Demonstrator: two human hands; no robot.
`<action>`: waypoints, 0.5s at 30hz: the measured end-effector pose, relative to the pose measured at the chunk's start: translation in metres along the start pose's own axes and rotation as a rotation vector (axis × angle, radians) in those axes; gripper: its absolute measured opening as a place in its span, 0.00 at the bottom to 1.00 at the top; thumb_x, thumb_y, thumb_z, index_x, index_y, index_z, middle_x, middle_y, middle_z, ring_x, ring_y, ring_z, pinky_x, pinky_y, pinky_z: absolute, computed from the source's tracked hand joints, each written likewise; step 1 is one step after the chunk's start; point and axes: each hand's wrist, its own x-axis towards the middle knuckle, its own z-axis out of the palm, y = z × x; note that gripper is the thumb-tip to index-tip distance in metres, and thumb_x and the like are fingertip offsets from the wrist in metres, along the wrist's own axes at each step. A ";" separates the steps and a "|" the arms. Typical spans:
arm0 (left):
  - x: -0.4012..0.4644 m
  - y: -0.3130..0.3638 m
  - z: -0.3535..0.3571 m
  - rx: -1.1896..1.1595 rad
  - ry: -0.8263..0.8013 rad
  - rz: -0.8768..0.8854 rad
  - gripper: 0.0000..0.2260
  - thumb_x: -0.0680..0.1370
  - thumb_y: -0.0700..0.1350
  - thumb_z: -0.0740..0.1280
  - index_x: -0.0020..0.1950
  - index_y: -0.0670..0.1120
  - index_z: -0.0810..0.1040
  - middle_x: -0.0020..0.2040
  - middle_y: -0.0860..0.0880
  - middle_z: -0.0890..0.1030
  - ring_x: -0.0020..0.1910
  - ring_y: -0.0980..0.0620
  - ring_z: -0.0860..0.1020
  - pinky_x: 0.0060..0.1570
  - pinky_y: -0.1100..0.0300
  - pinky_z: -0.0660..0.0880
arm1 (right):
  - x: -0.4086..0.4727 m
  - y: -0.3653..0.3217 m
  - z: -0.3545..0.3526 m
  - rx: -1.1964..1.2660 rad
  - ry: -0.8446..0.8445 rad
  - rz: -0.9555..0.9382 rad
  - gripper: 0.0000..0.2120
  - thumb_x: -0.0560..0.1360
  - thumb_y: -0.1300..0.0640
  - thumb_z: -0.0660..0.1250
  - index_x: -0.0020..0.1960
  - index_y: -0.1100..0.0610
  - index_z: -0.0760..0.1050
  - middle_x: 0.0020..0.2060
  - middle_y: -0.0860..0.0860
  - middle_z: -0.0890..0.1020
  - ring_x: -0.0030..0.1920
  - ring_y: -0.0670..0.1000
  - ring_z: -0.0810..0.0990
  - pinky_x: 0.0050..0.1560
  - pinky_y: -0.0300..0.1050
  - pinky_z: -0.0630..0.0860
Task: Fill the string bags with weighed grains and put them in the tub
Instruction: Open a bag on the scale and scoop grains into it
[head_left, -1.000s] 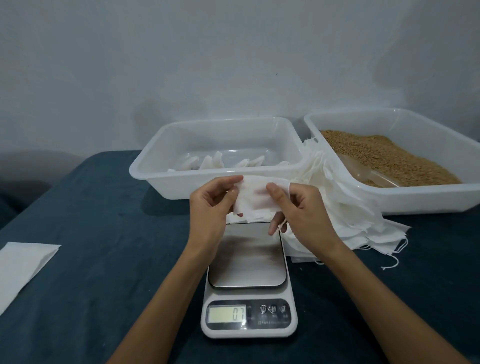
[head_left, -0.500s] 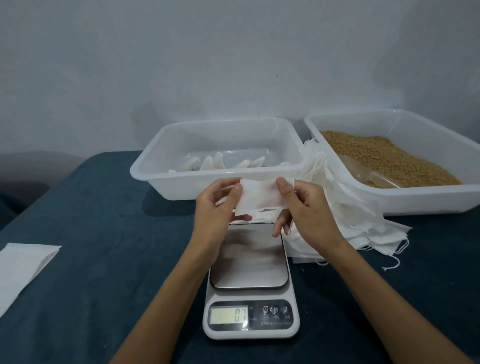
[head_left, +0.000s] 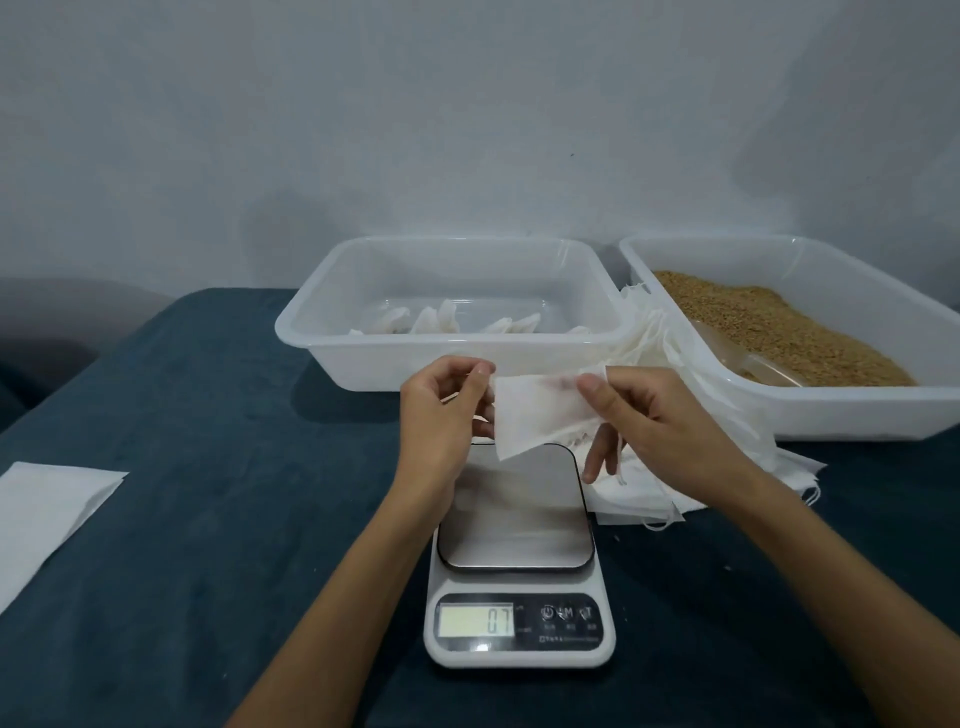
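Holding a small white string bag (head_left: 540, 415) up above the scale (head_left: 518, 561), both hands are on it: the left hand (head_left: 441, 415) pinches its left edge between thumb and fingertips, and the right hand (head_left: 660, 415) grips its right top corner, lower fingers hanging loose. The bag looks flat and hangs tilted, its lower corner just over the back of the steel weighing plate. The scale's display reads 07. Behind, the near white tub (head_left: 447, 358) holds a few filled bags (head_left: 436, 319) on its floor. To the right, a second tub (head_left: 852, 410) carries brown grains (head_left: 769, 327) with a clear scoop (head_left: 763, 366) lying in them. Between the tubs a heap of spare bags (head_left: 691, 457) spills onto the dark blue table (head_left: 208, 493). A white sheet (head_left: 47, 509) lies at the far left.
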 end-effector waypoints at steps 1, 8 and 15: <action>-0.001 0.001 0.001 0.000 -0.017 0.026 0.07 0.85 0.39 0.66 0.51 0.41 0.83 0.36 0.49 0.80 0.34 0.52 0.78 0.33 0.62 0.78 | -0.001 -0.004 -0.004 -0.017 -0.013 0.005 0.29 0.80 0.42 0.60 0.54 0.71 0.76 0.36 0.74 0.76 0.30 0.57 0.85 0.27 0.57 0.74; -0.019 0.005 0.006 0.267 -0.530 0.220 0.28 0.73 0.55 0.79 0.71 0.59 0.75 0.63 0.58 0.82 0.67 0.58 0.78 0.68 0.56 0.73 | 0.011 -0.049 -0.030 -0.129 -0.229 0.216 0.43 0.74 0.30 0.50 0.54 0.70 0.76 0.37 0.72 0.77 0.30 0.62 0.85 0.26 0.45 0.75; -0.028 0.002 0.013 0.345 -0.698 0.199 0.19 0.80 0.36 0.68 0.69 0.50 0.75 0.57 0.52 0.84 0.58 0.54 0.82 0.61 0.57 0.79 | 0.022 -0.087 -0.046 -0.321 -0.496 0.282 0.45 0.73 0.23 0.44 0.52 0.57 0.84 0.46 0.55 0.87 0.36 0.61 0.86 0.32 0.45 0.79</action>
